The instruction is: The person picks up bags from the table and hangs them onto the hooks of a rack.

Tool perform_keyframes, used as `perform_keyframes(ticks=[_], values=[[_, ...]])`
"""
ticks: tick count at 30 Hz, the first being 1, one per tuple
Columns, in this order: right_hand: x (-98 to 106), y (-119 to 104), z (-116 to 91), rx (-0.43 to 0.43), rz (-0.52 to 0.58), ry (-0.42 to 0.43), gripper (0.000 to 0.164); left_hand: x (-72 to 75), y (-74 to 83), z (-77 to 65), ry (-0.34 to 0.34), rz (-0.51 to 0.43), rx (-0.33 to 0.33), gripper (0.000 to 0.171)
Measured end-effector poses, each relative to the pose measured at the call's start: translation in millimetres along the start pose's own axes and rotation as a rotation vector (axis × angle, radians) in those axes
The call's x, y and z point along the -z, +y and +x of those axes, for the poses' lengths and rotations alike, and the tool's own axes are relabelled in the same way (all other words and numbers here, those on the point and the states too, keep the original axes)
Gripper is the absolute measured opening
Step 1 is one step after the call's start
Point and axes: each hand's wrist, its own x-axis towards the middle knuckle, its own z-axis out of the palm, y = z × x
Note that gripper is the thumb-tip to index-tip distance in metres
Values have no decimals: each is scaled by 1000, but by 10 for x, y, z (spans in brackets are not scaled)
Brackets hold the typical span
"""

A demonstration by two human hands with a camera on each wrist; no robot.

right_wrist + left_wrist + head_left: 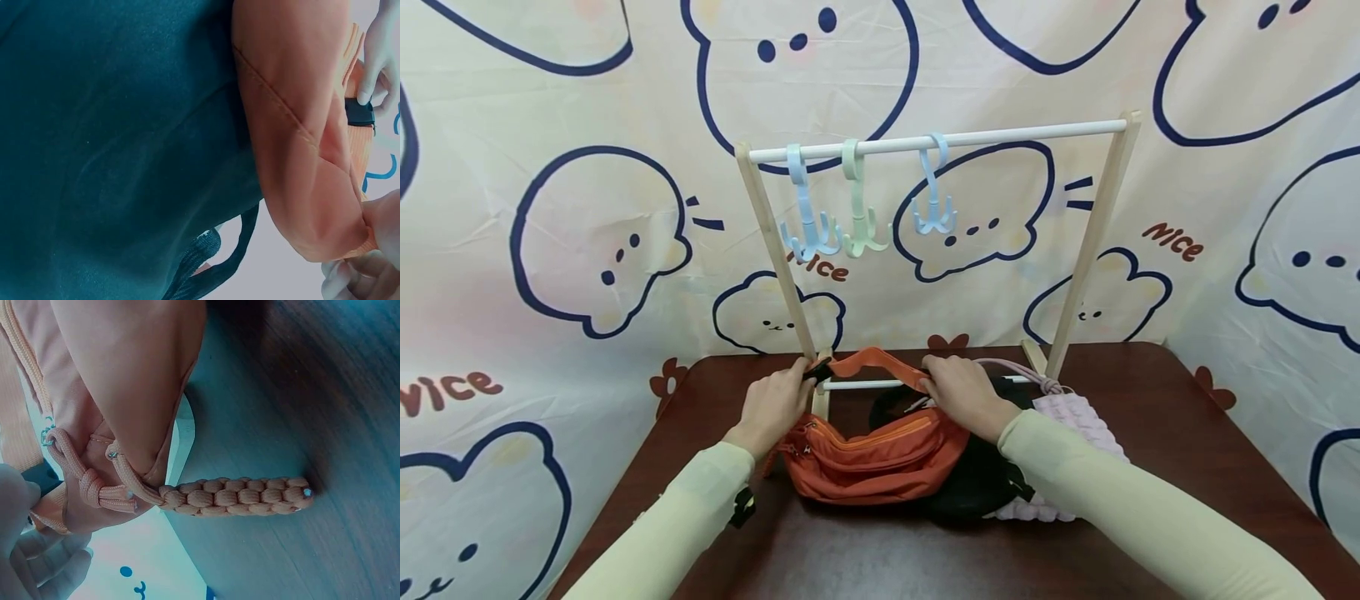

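Observation:
An orange waist bag [872,467] is held up in front of the other bags on the table. My left hand [772,406] grips its strap at the black buckle [818,371], also visible in the right wrist view. On the other side, my right hand [966,392] holds the orange strap [876,358] near the bag's right end. Between the hands the strap arches upward. From the bag's left end hangs a braided orange cord pull [237,497], close to the left wrist camera. A black bag [981,479] lies directly behind the orange one.
A pale pink puckered bag [1078,425] with a cord handle lies at the right. Behind stands a wooden rack with a white bar [1015,135]. Two blue hooks [808,237] [934,218] and one green hook [859,233] hang there. A printed cloth surrounds the brown table [865,558].

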Motion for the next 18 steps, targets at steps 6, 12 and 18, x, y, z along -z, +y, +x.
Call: perform_keyframes(ticks=[6,12,18], values=[[15,1,-21,-8,20,-1,12,27,11,-15,-7,8,13,20],[24,13,-43,8,37,15,11,53,4,-57,13,13,7,17],[33,23,-65,23,56,31,10,72,-9,-84,19,-4,13,17]])
